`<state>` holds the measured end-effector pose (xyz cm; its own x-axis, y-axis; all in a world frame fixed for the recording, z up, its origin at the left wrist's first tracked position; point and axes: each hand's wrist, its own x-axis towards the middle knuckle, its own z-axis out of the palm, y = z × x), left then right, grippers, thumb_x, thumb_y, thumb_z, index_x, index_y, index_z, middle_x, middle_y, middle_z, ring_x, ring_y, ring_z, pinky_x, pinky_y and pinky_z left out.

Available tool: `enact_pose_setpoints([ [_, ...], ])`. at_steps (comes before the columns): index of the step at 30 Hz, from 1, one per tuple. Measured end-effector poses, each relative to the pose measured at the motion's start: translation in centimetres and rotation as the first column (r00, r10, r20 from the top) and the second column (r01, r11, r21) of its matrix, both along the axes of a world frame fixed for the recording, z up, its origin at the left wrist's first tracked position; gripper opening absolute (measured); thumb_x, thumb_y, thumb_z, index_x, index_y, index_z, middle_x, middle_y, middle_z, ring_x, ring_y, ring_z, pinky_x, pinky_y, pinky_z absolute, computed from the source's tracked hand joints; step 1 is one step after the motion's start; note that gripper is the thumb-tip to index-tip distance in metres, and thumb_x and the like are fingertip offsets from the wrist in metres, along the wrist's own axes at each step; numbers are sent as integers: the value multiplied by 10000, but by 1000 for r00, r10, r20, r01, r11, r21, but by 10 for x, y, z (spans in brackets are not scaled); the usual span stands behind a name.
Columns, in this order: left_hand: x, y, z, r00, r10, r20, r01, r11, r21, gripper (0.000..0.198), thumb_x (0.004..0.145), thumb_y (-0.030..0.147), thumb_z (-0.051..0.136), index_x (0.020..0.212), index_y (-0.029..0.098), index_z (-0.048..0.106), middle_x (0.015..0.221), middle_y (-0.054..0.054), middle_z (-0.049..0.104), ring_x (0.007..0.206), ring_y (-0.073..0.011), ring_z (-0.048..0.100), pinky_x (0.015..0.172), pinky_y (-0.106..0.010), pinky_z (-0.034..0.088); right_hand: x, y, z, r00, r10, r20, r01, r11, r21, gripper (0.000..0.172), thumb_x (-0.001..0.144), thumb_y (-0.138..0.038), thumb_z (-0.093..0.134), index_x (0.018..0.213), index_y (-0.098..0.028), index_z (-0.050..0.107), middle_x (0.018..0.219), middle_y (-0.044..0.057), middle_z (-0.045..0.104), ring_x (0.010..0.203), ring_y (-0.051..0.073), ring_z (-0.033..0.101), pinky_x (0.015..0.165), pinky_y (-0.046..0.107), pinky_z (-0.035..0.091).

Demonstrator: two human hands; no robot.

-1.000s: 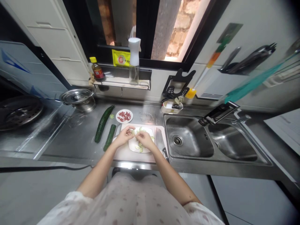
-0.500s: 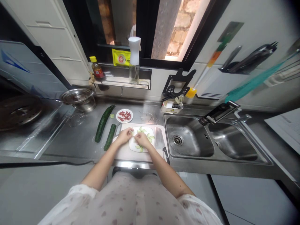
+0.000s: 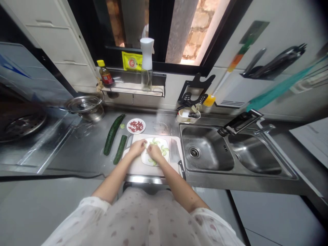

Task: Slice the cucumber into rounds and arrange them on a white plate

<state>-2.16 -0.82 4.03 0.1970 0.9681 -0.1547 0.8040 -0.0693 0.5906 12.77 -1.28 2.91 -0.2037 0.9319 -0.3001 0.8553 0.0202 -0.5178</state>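
Note:
A white plate with thin cucumber slices in curved clusters rests on a pale cutting board. At the plate's left edge my left hand is closed, with a small pale-green cucumber slice showing at its fingertips. My right hand reaches over the plate beside it, fingers pinched together; what they hold is hidden. A knife lies on the board's right side, its black handle toward me. Left of the board are a cut cucumber and a longer whole one.
Behind the board stands a small white plate of chopped red pieces, with a cucumber end beside it. A double sink is on the right. A lidded steel pot sits at the back left, below a shelf with bottles.
Both hands stay close together over the plate's left part. Their fingers have shifted slightly, and the right hand's fingertips now point more upward. The view has moved a little.

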Motion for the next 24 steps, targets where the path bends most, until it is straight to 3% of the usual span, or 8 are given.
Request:
enact_pose_setpoints([
  [7, 3, -1, -5, 995, -20, -97, 26, 998, 62, 365, 794, 124, 502, 1127, 205, 628, 1033, -83, 667, 983, -226, 585, 866, -314, 426, -1, -6, 7, 984, 55, 168, -61, 998, 29, 213, 916, -271, 472, 1062, -179, 598, 975, 104, 686, 903, 193, 614, 701, 257, 368],
  [12, 3, -3, -12, 995, -11, -101, 20, 996, 87, 382, 799, 141, 521, 1166, 209, 603, 1141, -93, 596, 1084, -228, 540, 935, -327, 412, 1, -14, 8, 976, 118, 182, -131, 989, 61, 234, 924, -255, 450, 1133, -217, 548, 1028, 74, 678, 932, 183, 610, 717, 253, 364],
  [17, 2, -3, -13, 993, 0, -116, 11, 996, 89, 320, 825, 214, 543, 1137, 204, 613, 1104, -96, 568, 1073, -235, 526, 940, -340, 408, 3, -20, 7, 963, 185, 197, -206, 974, 90, 273, 938, -227, 392, 1143, -219, 573, 1043, 77, 680, 938, 186, 609, 731, 257, 369],
  [24, 1, -3, -13, 985, 36, -169, -23, 997, 76, 232, 829, 262, 566, 1027, 200, 671, 1044, -86, 570, 1040, -235, 529, 906, -329, 414, 4, -20, 10, 956, 200, 214, -218, 974, 62, 305, 947, -239, 380, 1179, -220, 577, 1044, 93, 679, 925, 196, 613, 727, 264, 380],
])
